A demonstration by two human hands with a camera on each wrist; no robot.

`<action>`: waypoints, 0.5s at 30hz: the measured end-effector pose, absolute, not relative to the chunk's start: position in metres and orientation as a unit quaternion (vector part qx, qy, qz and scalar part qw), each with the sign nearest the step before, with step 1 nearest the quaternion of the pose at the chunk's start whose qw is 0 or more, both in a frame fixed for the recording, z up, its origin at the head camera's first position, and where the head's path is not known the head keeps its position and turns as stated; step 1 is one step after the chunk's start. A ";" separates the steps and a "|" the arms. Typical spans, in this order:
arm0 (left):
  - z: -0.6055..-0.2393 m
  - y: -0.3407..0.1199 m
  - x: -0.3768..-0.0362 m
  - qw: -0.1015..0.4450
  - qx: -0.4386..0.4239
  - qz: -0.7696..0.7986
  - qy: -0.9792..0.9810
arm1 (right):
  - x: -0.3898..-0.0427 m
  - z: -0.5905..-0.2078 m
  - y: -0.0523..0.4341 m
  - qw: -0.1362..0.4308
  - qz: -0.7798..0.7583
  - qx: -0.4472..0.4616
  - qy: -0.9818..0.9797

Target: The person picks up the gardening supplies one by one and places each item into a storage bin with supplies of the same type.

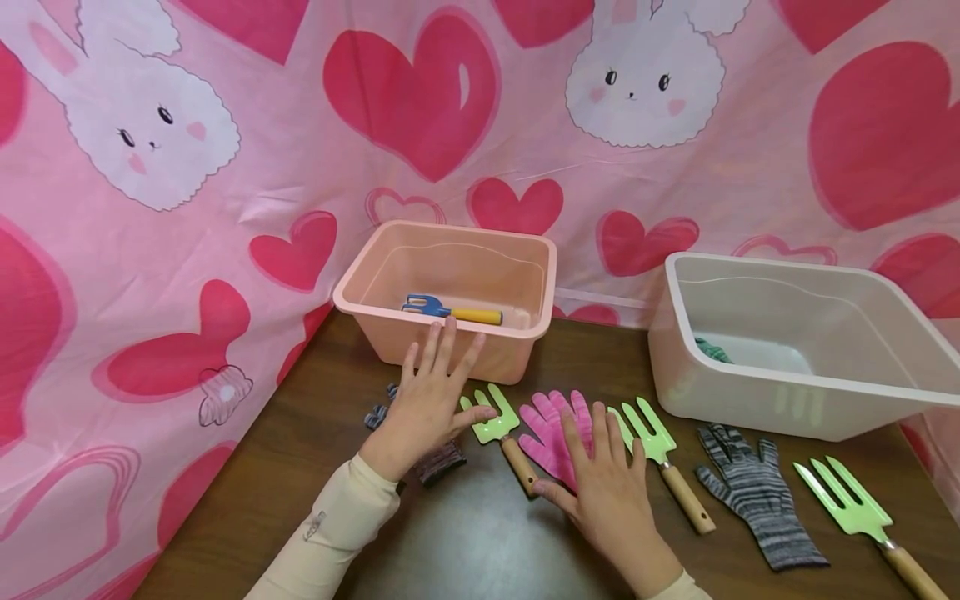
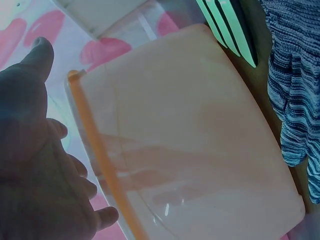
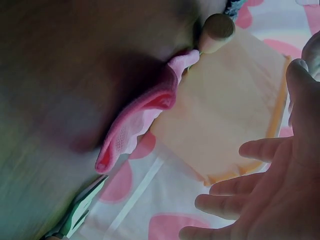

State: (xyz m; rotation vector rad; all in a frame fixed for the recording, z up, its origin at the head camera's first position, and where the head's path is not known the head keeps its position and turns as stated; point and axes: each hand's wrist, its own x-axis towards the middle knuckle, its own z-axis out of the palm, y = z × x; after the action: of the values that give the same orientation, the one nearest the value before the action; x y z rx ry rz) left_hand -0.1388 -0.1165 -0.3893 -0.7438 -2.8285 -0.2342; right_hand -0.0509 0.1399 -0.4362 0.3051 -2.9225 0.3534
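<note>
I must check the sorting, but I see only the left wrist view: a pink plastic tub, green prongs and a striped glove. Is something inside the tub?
Observer: Yes. The head view shows the pink plastic tub holding one blue hand fork with a yellow handle.
Operator: Where is the right hand?
Observer: The right hand lies over a pink fabric glove, fingers straight.
Operator: Is there a second container?
Observer: Yes, a white plastic tub stands to the right, with a piece of green fabric inside.
</note>
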 end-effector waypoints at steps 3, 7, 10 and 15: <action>-0.388 -0.118 -0.140 0.096 -0.248 -0.076 -0.961 | -0.050 -0.437 0.139 0.094 0.120 0.107 -0.982; -0.387 -0.121 -0.142 0.101 -0.245 -0.075 -0.961 | -0.048 -0.438 0.138 0.101 0.119 0.115 -0.981; -0.385 -0.124 -0.144 0.112 -0.244 -0.081 -0.960 | -0.046 -0.439 0.136 0.104 0.115 0.119 -0.981; -0.382 -0.129 -0.145 0.113 -0.241 -0.086 -0.960 | -0.044 -0.441 0.135 0.105 0.114 0.123 -0.980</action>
State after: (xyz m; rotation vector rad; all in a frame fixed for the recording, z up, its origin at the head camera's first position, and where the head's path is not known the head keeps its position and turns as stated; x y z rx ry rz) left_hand -0.1452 -0.1287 -0.3822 -0.7075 -2.8171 -0.2529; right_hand -0.0444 0.1352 -0.4411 0.3636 -2.8883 0.3354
